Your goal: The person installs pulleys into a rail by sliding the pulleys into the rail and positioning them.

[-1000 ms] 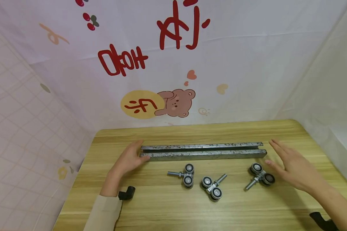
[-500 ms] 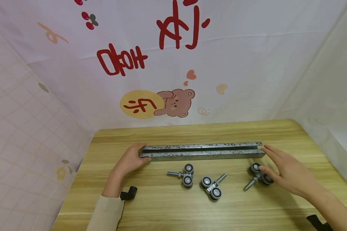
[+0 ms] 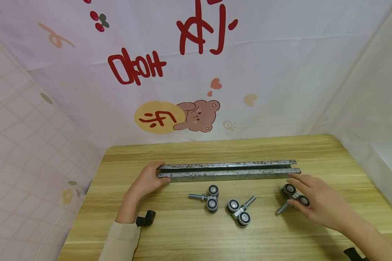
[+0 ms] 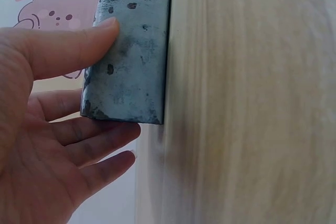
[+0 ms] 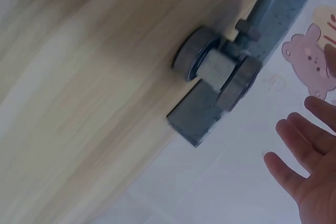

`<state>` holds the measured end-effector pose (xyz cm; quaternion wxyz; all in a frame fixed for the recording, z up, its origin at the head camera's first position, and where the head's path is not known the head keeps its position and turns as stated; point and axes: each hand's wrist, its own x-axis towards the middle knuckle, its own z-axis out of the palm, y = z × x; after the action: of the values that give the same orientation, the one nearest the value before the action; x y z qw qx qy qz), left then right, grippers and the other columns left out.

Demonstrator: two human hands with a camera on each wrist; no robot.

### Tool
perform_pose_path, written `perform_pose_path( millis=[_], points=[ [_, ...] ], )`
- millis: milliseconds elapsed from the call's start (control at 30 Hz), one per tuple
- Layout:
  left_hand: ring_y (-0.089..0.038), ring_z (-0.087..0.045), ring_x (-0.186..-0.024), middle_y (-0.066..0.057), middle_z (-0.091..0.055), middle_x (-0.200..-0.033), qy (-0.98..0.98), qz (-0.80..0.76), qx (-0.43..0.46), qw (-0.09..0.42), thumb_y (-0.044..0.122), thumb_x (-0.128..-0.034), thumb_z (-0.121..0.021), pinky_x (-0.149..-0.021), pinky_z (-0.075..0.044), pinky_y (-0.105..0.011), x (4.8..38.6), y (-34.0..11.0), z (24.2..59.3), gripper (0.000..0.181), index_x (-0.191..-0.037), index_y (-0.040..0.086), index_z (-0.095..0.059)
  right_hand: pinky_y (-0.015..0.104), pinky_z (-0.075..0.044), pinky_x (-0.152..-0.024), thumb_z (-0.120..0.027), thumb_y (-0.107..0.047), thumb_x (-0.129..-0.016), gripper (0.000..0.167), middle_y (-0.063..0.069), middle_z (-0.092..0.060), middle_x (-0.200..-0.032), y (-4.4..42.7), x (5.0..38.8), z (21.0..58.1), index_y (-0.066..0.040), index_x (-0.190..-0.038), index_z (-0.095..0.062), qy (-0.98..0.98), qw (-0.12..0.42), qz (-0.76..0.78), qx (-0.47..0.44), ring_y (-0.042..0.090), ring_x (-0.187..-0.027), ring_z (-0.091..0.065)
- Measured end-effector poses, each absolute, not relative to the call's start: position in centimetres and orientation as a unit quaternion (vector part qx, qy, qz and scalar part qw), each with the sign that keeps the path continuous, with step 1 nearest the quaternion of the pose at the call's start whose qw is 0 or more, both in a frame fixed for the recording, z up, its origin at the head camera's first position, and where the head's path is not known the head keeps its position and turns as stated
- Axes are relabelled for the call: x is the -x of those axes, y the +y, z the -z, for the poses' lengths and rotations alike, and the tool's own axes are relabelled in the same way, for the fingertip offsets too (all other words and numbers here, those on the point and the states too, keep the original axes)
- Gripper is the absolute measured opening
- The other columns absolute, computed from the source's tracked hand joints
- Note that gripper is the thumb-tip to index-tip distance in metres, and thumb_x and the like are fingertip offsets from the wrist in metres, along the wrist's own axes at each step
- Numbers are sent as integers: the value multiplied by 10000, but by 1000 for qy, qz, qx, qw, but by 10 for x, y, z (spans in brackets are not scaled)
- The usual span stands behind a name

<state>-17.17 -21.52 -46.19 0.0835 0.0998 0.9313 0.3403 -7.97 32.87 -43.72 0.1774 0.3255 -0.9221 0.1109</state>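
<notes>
A worn steel C-channel rail [image 3: 228,175] lies lengthwise across the wooden table. At its left end my left hand [image 3: 147,180] grips it, thumb on the near face; the left wrist view shows the thumb pressing the rail [image 4: 131,51] with the other fingers behind and below. My right hand [image 3: 323,203] hovers over the rightmost twin-wheel roller [image 3: 290,188], fingers spread and partly covering it. In the right wrist view the hand [image 5: 315,166] is apart from the roller [image 5: 215,69], holding nothing. Two similar rollers with threaded bolts, a left one [image 3: 212,198] and a middle one [image 3: 238,214], lie before the rail.
The wooden table [image 3: 189,239] ends at a printed white cloth backdrop [image 3: 268,72] behind. Cloth walls rise on the left and right. A black angled piece [image 3: 146,219] shows beside the left wrist, and another dark piece [image 3: 354,253] near the right forearm.
My right hand has moved from beyond the rail's right end, passing by that end, to above the right roller. My left hand has settled around the rail's left end. Rail and rollers stay almost in place.
</notes>
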Motion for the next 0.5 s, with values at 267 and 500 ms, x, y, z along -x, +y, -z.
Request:
perform_pose_path(
  millis=[267, 500],
  points=[
    [-460, -495, -1377, -281, -505, -1504, 929, -345, -99, 84, 197, -928, -823, -1097, -450, -606, 171, -215, 461, 709, -1503, -65, -502, 331, -375, -1006, -369, -597, -1094, 671, 88, -709, -1179, 313, 75, 443, -51, -1138, -757, -896, 216, -114, -371, 316, -1030, -674],
    [-455, -511, -1360, -276, -519, -1490, 930, -343, -102, 82, 203, -927, -828, -1084, -461, -604, 172, -216, 462, 709, -1498, -67, -508, 390, -432, -901, -334, -392, -1109, 548, 30, -713, -1069, 307, 73, 452, -79, -1014, -773, -877, 197, -98, -428, 237, -979, -645]
  ],
)
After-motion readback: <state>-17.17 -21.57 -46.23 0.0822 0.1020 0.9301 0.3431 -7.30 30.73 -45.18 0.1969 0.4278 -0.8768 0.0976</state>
